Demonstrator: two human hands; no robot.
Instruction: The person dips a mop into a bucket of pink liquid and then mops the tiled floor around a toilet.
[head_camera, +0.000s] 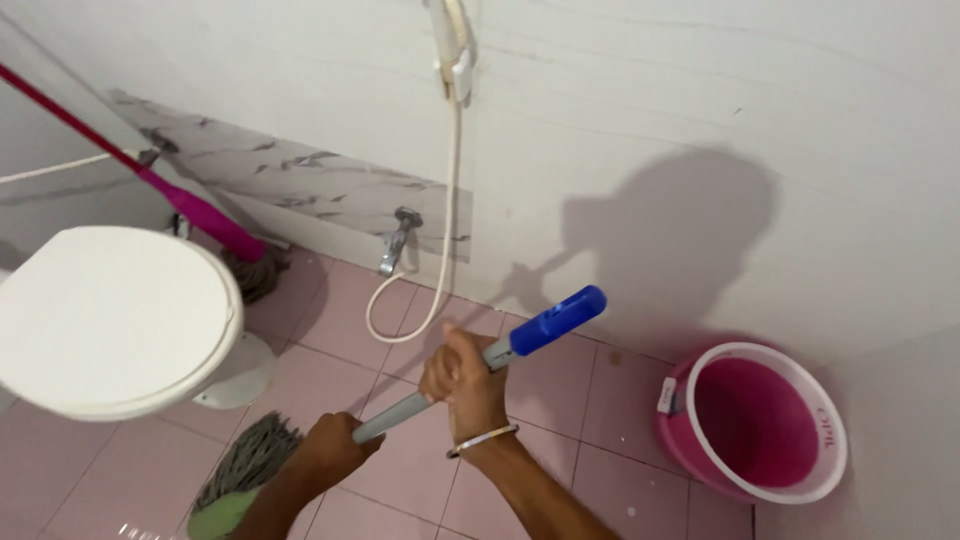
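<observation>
Right hand (462, 378): fingers clenched round the upper part of the mop handle (455, 382), just below the blue grip (556, 320); a thin metal bangle (482, 440) sits on the wrist.
Left hand (332, 448): lower on the same handle, fingers wrapped round the grey shaft; forearm enters from the bottom edge.
Mop: grey shaft slants from the blue end at upper right down to lower left; the string mop head (245, 462), grey strands on a green base, rests on the pink floor tiles (560, 410) beside the toilet foot.
Toilet (110, 315): white, lid down, at the left; the mop head lies just below its bowl.
Second mop (190, 205): magenta handle leaning against the wall behind the toilet; its dark stringy head touches the floor at the wall's foot.
Bucket (762, 420): pink with a white rim, upright on the floor at the right, near the wall corner, well apart from both hands; inside looks bare of objects, water cannot be judged.
Wall (700, 110): white, with a marbled strip low down; a hand sprayer (452, 45) hangs in a holder up high; its white hose (432, 270) loops down to a metal tap (398, 240).
Shadow (660, 250): the person's outline falls on the wall above the bucket.
</observation>
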